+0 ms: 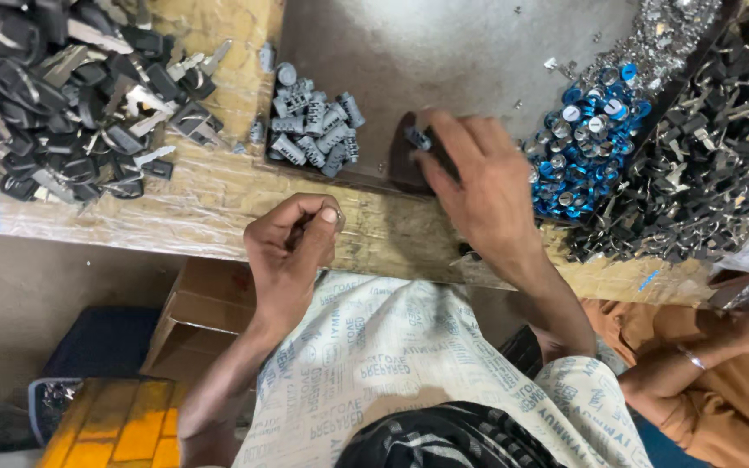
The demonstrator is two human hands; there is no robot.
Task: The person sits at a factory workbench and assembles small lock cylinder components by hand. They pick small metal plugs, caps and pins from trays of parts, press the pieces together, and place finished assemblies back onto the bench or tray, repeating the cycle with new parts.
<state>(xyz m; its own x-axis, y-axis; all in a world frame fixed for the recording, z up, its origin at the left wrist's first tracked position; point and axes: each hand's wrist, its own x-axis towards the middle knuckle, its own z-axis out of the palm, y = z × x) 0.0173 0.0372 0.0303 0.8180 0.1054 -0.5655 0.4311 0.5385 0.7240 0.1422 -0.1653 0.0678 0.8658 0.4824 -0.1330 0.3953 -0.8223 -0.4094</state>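
While your left hand [292,247] pinches something small, fingers curled, your right hand [478,178], fingers spread, picks a small grey ridged metal cylinder [417,138] at mid-frame; next, judge a careful fingertip lift.

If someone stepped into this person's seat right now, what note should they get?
Left hand: closed on a small part, too hidden to identify.
Right hand: fingers touching a small grey cylinder on the dark plate.
Grey cylinders piled on the plate's left; blue-capped pieces right; black-headed keys far left.
Done or left: cannot tell.
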